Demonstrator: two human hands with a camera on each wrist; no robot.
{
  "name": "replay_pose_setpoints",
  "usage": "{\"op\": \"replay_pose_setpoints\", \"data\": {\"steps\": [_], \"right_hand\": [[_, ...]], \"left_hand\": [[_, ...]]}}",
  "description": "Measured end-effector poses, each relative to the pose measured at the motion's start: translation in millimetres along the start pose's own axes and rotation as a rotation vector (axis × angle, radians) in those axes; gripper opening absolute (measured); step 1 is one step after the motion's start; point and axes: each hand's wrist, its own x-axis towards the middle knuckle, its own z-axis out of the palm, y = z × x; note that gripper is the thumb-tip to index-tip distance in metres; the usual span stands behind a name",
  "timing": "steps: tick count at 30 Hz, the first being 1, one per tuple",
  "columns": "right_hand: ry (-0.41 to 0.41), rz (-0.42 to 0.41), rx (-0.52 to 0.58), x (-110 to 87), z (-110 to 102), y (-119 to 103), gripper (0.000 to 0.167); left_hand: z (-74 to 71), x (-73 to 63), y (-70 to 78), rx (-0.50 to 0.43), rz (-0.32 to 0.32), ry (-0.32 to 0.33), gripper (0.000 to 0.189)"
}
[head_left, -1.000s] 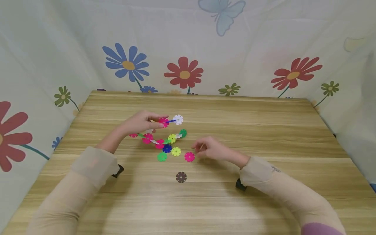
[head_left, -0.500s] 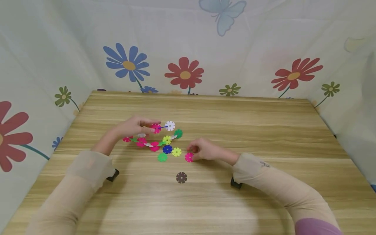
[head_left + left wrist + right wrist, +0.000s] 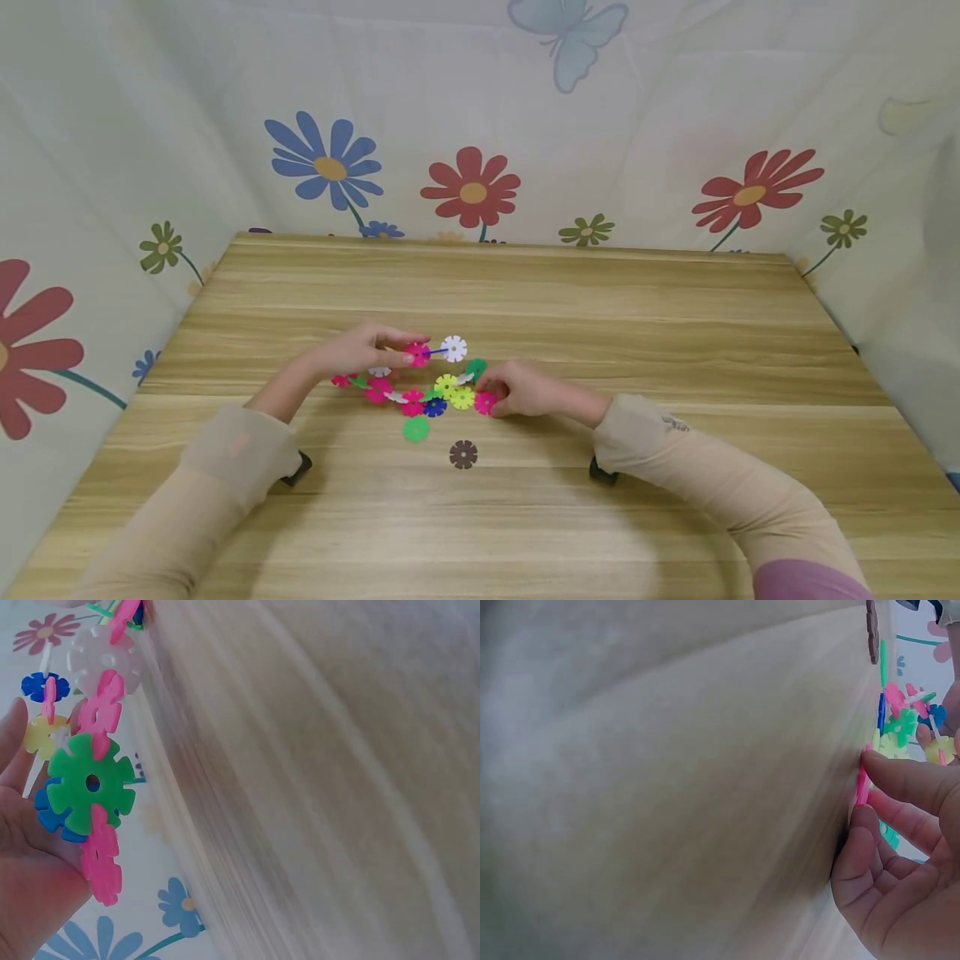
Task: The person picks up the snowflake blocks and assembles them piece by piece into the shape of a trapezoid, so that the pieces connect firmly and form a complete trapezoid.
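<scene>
My left hand holds a chain of interlocking snowflake discs over the table. Pink, green, yellow, white and blue discs are slotted together, with a green disc facing the left wrist camera. At the chain's far end are a white disc and a dark green disc. My right hand pinches a pink disc at the tabletop between thumb and fingers. Close by lie a yellow disc and a blue disc, partly overlapped by the chain in the head view.
A light green disc and a brown disc lie flat nearer to me on the wooden table. A flower-printed curtain hangs behind the table and along its sides.
My left hand has brought the chain nearer to me, after a short swing left. My right hand has taken hold of the pink disc. The loose blue, yellow and light green discs have shifted toward me.
</scene>
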Motion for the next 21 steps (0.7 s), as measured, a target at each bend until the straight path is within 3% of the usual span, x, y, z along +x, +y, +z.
{"op": "replay_pose_setpoints", "data": {"steps": [11,21], "right_hand": [[0.026,-0.022,-0.041,-6.9,3.7,0.5,0.025],[0.022,0.005,0.111,-15.8,4.2,5.0,0.022]], "left_hand": [[6.9,-1.6,6.8,0.016,0.03,-0.008,0.046],[8.9,-1.0,10.9,0.037,0.034,-0.019,0.046]]}}
